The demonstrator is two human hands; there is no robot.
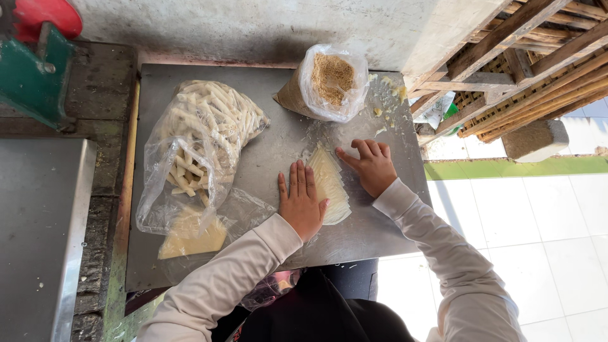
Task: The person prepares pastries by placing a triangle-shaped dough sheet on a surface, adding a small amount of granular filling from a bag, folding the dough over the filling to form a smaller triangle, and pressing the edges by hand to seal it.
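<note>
My left hand lies flat, fingers together and straight, palm down on the metal tabletop, its thumb edge touching the left side of the pale wrapper stack. It holds nothing, only braces. My right hand is loosely spread, fingertips down on the upper right corner of the stack, pinching nothing that I can see. The stack is a fanned pile of thin triangular sheets lying between both hands, point away from me.

To do this well, I judge: keep the left palm steady as a stop, slide one top sheet off with light fingertip pressure so it does not tear or drag the others.

Left of the stack sits a clear bag of white sticks, with another flat bag of sheets nearer me. Beyond the stack, an open bag of brown crumbs. Scraps lie right of that bag.
</note>
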